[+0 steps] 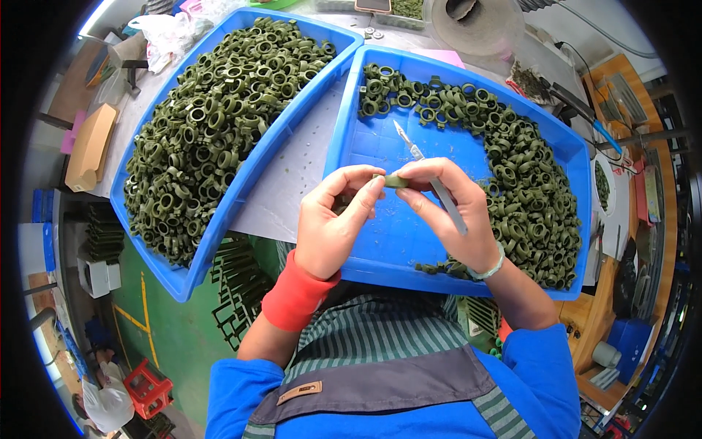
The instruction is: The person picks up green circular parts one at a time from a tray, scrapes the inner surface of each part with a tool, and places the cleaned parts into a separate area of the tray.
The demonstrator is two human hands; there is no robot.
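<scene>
My left hand (335, 212), with a red wristband, pinches one side of a small dark green plastic ring (395, 181). The thumb and fingertips of my right hand (455, 208) grip its other side, above the right blue tray (459, 287). A scalpel (443, 192) also lies in my right hand, its grey handle between the fingers and its blade pointing up and away. My fingers partly cover the ring. Many like green rings (523, 190) line the far and right sides of this tray, with a few at its near edge.
A second blue tray (252, 170), heaped with green rings (212, 121), stands to the left. An open cardboard box (91, 150) is at the far left. A round grey container (475, 25) and a phone (373, 6) are at the back. A red stool (148, 388) stands on the green floor.
</scene>
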